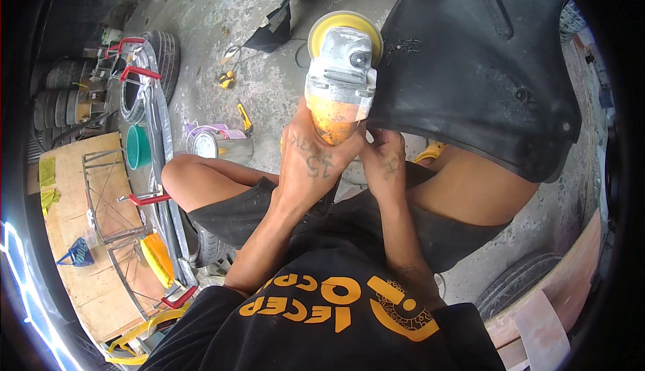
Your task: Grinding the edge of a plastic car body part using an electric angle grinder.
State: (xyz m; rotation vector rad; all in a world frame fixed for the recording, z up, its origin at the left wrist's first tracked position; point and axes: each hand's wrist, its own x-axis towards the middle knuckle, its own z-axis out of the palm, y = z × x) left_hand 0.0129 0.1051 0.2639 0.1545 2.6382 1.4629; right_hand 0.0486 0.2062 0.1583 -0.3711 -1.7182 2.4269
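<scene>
My left hand (312, 158) is wrapped round the yellow-orange body of an angle grinder (341, 79), whose grey metal head points away from me. A round yellow disc (321, 27) shows behind that head. Close beside it, my right hand (383, 163) is closed, its fingers curled at the near edge of a large black moulded panel (463, 62). Whether those fingers pinch the panel edge or part of the grinder is hidden. The panel leans over my right thigh, and the grinder head overlaps its left edge.
A torn black piece (272, 28) lies on the concrete floor ahead. To the left are a yellow cutter knife (244, 118), an open can (204, 145), a teal tub (138, 147) and a long strip with red clamps (141, 72). Tyres (169, 62) stand beyond; plywood (87, 284) lies lower left.
</scene>
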